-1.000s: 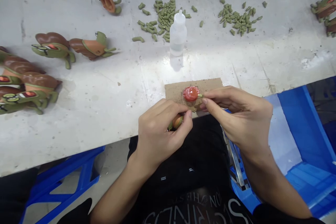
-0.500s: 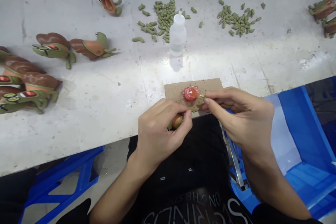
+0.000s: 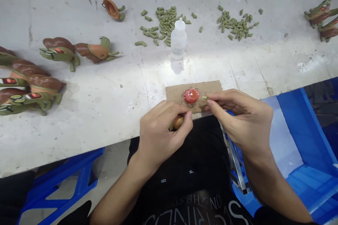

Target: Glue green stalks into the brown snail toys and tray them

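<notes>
My left hand point(image 3: 165, 130) is closed around a turtle figure point(image 3: 177, 122); only a bit of its orange and green body shows between thumb and fingers. Between the thumb and index finger of my right hand point(image 3: 237, 119) is a small green limb piece point(image 3: 205, 97), its tip pointing left. Just left of that tip, a shiny red cap point(image 3: 191, 95) with wet-looking liquid in it rests on a piece of brown cardboard point(image 3: 174, 92) at the table's near edge. The rest of the figure is hidden by my left hand.
A clear squeeze bottle point(image 3: 179, 40) stands beyond the cardboard. Behind it lie two heaps of green limb pieces point(image 3: 166, 21). Turtle figures point(image 3: 58, 47) lie at the left, with others at the far right. A blue bin point(image 3: 298, 140) stands below the table at right.
The camera view has tilted up slightly, so the table items appear a little lower. Both hands keep their grips; the green piece in my right hand stays beside the red cap.
</notes>
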The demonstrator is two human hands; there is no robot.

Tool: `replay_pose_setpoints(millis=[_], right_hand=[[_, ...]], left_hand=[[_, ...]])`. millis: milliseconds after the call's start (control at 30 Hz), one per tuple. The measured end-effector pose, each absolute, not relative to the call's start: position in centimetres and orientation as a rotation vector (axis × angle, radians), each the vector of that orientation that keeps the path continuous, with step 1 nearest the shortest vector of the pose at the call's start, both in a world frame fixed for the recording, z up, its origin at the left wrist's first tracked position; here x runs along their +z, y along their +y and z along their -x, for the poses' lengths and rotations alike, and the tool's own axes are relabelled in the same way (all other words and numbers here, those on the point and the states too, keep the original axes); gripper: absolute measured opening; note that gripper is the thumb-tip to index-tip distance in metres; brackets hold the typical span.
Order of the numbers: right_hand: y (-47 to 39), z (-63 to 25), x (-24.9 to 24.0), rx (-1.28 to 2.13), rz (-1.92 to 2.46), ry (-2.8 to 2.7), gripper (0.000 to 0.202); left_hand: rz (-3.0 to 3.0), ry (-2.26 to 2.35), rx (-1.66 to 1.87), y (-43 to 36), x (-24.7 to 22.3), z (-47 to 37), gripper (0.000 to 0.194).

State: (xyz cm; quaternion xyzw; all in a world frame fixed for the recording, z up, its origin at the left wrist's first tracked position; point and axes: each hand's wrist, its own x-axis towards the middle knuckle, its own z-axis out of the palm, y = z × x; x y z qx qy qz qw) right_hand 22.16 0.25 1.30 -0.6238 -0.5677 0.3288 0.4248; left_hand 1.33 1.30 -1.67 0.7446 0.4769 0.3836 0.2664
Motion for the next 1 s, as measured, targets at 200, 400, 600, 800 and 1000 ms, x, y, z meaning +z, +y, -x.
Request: replay_pose_setpoints(millis=[200, 400, 600, 800, 1000], right_hand=[[0.7, -22.4, 1.9, 0.999, 1.536, -1.094, 0.007], [0.6, -22.4, 2.0, 1.196, 1.362, -0.882, 0.013], [-0.3, -22.5, 2.1, 1.291, 1.330, -0.816, 0.016], [0.0, -21.9, 1.9, 1.058, 1.466, -1.031, 0.006], [0.6, -21.8, 0.8, 0.793, 1.514, -1.437, 0.014]], left_hand=[[-1.893, 1.222, 1.112, 0.9, -1.4, -1.0, 0.022], [-1.450, 1.186, 1.277, -0.8, -0.2, -0.6, 0.010], [-1.157, 1.149, 1.001, -1.2, 0.1, -0.8, 0.031], [-1.275, 1.187, 1.012, -1.1, -0.1, -1.3, 0.021], [-1.938, 1.376, 0.970, -1.1, -1.1, -1.0, 0.032]])
